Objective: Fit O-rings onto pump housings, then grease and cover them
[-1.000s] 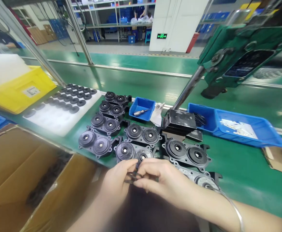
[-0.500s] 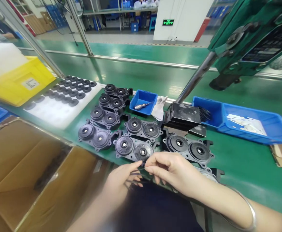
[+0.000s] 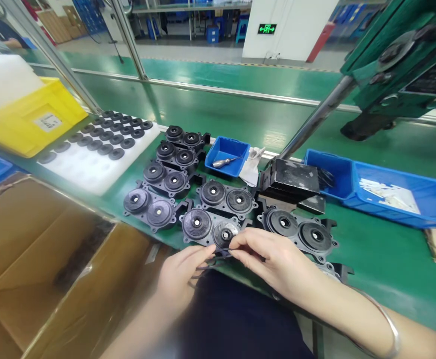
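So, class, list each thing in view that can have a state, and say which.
Left hand: fingers closed on thin black bands
Right hand: fingers pinching a band
Cardboard box: open at the top
Black housings: lying round faces up
Screwdriver: lying in the small blue bin
Black discs: spread on a white sheet
Exit sign: lit

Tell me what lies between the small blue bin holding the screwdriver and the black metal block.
In the head view, a crumpled white cloth, possibly a glove, lies between the small blue bin and the black metal block.
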Available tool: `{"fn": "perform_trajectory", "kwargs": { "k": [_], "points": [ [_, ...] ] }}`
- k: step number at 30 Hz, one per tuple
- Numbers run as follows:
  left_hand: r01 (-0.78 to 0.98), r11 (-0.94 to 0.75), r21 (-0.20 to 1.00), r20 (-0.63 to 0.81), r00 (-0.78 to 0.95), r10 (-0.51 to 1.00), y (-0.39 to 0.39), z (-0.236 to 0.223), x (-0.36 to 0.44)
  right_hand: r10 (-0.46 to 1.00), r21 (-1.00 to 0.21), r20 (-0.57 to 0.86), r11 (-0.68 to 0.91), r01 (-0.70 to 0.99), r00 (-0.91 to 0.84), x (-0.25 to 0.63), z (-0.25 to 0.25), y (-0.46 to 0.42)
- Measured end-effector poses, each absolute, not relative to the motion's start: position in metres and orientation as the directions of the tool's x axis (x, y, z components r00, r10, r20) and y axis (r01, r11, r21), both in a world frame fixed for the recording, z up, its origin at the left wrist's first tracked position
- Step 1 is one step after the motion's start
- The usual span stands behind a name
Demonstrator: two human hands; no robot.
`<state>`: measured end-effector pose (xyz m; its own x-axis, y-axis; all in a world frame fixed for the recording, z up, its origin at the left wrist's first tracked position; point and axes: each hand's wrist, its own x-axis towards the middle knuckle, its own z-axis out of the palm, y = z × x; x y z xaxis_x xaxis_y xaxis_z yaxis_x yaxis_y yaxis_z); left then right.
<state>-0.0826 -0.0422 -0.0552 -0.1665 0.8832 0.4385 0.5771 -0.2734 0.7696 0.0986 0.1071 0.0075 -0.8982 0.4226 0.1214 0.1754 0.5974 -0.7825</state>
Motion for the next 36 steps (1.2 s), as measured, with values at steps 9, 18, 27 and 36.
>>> {"fn": "perform_trajectory", "kwargs": {
  "k": [9,18,27,36],
  "points": [
    [0.702,-0.214,0.680,0.633,-0.414,0.654,-0.061,-0.053,-0.093,0.480,-0.879,-0.011,0.413,0.237,-0.877,0.100,0.017,0.103],
    [0.443,-0.273,0.854,0.469,-0.426,0.774,-0.046,-0.038,-0.080,0.514,-0.921,-0.149,0.239,0.307,-0.845,0.100,0.019,0.097],
    [0.591,-0.203,0.781,0.479,-0.358,0.802,-0.028,-0.039,-0.065,0.493,-0.924,-0.154,0.236,0.302,-0.856,0.103,0.021,0.093],
    [0.675,-0.217,0.705,0.531,-0.300,0.793,-0.029,-0.036,-0.061,0.454,-0.864,-0.057,0.424,0.272,-0.889,0.108,0.020,0.092]
  ]
}}
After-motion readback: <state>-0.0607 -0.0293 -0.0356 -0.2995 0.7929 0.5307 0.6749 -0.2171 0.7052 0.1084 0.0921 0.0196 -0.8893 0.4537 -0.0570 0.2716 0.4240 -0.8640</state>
